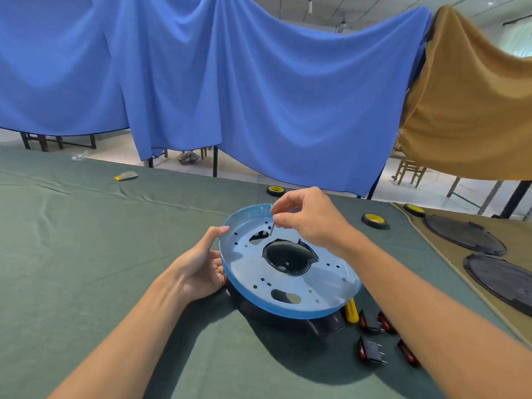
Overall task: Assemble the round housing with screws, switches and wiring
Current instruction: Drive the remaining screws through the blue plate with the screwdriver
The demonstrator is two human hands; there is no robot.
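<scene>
The left hand [198,269] is gripping the left rim of the round housing [276,311], likely steadying it while it is resting tilted on a dark part [325,326]. The right hand [311,220] is pinching a thin screw [272,228] just above the housing's far holes, seemingly aiming it.

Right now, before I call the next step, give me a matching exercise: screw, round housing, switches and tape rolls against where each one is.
1 screw
2 round housing
3 switches
4 tape rolls

A loose on the green cloth, near right
B pinched in the right hand
C held at its rim by the left hand
D beyond the housing, untouched

Pairs: 1-B, 2-C, 3-A, 4-D
</scene>
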